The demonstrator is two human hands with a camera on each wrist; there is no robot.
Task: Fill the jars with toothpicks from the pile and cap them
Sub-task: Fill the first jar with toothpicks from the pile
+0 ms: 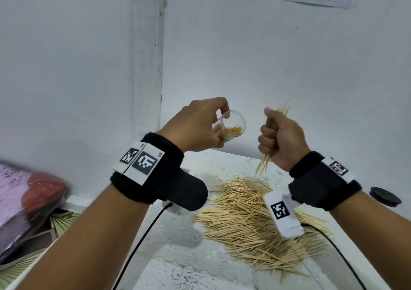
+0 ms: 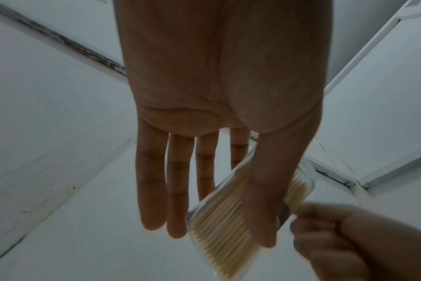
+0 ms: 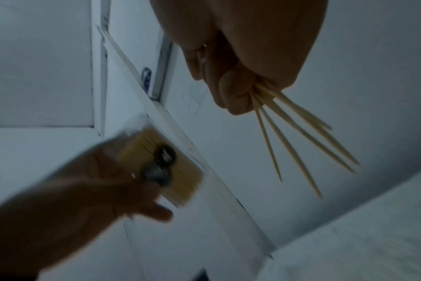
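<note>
My left hand [image 1: 200,125] holds a small clear jar [image 1: 231,127] in the air, tilted with its open mouth towards the right hand. The jar is partly filled with toothpicks. In the left wrist view the thumb lies across the jar [image 2: 219,218] while the other fingers stay fairly straight. My right hand [image 1: 280,138] is a fist around a small bunch of toothpicks [image 1: 263,164], just right of the jar's mouth; their ends stick out above and below the fist. The right wrist view shows the bunch [image 3: 301,133] fanning out. The toothpick pile [image 1: 251,218] lies on the white table [image 1: 178,256] below both hands.
A black round cap [image 1: 385,196] lies on the table at the far right. A bag with pink cloth and something red [image 1: 33,198] sits off the table's left edge. White walls close in behind and to the left. Cables hang from both wrists.
</note>
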